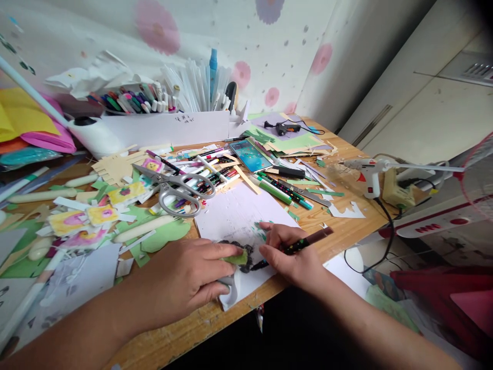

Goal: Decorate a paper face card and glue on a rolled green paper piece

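My right hand (pixel 290 254) grips a dark marker pen (pixel 298 245) with its tip down on a small green and black paper piece (pixel 243 257). That piece lies on a white sheet (pixel 234 216) at the table's front edge. My left hand (pixel 188 275) presses its fingers on the green piece and pins it to the sheet. A grey object shows under the left palm; I cannot make out what it is.
Grey-handled scissors (pixel 181 187) lie behind the sheet among loose markers (pixel 285 191) and paper scraps. A white box of pens (pixel 162 126) stands at the back. A glue gun (pixel 367 169) rests at the right edge, its cord hanging down. Coloured cut-outs (pixel 88 216) cover the left.
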`<control>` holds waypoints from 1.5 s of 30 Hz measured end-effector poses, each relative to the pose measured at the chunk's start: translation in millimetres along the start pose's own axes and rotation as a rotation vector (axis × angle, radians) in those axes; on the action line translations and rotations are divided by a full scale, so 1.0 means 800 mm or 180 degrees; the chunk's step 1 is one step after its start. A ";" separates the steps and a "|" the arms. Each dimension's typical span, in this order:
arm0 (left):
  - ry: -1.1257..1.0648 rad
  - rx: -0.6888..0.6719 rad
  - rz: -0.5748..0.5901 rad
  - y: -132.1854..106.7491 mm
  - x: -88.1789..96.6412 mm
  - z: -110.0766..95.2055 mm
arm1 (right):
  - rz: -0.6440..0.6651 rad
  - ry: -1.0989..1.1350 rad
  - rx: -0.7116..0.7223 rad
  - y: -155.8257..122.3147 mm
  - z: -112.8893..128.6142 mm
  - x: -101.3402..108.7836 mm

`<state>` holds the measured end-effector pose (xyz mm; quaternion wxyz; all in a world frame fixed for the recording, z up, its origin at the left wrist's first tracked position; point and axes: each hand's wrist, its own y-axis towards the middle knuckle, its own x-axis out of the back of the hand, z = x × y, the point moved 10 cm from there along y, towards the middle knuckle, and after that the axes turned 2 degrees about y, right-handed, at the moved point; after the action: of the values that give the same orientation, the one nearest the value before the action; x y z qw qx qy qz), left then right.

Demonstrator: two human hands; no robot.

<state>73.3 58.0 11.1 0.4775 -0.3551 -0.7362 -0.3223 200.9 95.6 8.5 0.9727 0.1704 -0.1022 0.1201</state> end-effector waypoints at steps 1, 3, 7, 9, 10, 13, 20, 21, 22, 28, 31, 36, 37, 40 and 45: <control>0.0014 0.0001 -0.0007 0.000 0.000 0.000 | -0.0020 -0.0006 -0.0023 0.000 -0.001 0.001; 0.0048 0.0014 -0.0010 0.001 0.001 0.000 | 0.0000 -0.0030 -0.0047 0.000 -0.003 0.000; 0.0069 0.0007 -0.0067 0.001 0.003 -0.002 | -0.0001 -0.0009 -0.0050 -0.001 -0.003 -0.001; 0.0075 0.0008 -0.0109 0.001 0.005 -0.003 | -0.0025 -0.0013 -0.0044 0.000 -0.003 0.000; 0.0087 0.0015 -0.0118 0.001 0.006 -0.003 | -0.0024 -0.0012 -0.0029 0.000 -0.002 0.000; 0.0125 0.0029 -0.0109 0.001 0.007 -0.004 | -0.0041 -0.0011 -0.0015 0.000 -0.002 0.000; 0.0144 0.0031 -0.0091 0.001 0.006 -0.002 | 0.0014 0.0063 0.0000 0.002 -0.002 -0.002; 0.0134 0.0034 -0.0085 0.001 0.004 -0.002 | 0.0043 0.0059 -0.0007 0.002 -0.002 -0.003; 0.0118 0.0043 -0.0085 0.001 0.003 -0.001 | 0.0064 0.0068 -0.0023 0.001 -0.003 -0.004; -0.0141 0.0025 -0.0328 -0.002 0.023 -0.001 | -0.0090 0.0480 -0.0330 0.002 -0.021 0.001; -0.0150 0.0201 -0.0978 -0.010 0.070 0.007 | -0.0867 0.1590 -0.0610 0.001 -0.043 0.023; 0.0667 0.0687 -0.0984 -0.024 0.090 0.011 | -0.1576 0.2653 -0.0668 -0.011 -0.052 0.043; 0.0776 0.0782 -0.0779 -0.026 0.081 0.011 | -0.1448 0.2528 -0.0691 -0.013 -0.047 0.041; 0.0892 0.1128 -0.0469 -0.038 0.054 0.006 | -0.0672 0.2100 -0.0755 -0.014 -0.023 0.025; 0.0951 0.1825 -0.0843 -0.054 0.039 -0.012 | 0.0126 0.2176 -0.0755 -0.016 0.001 0.001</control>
<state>32.5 33.7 37.9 0.6143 -0.0568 -0.7585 -0.2100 204.9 84.0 5.2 0.9612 0.0044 0.2124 0.1762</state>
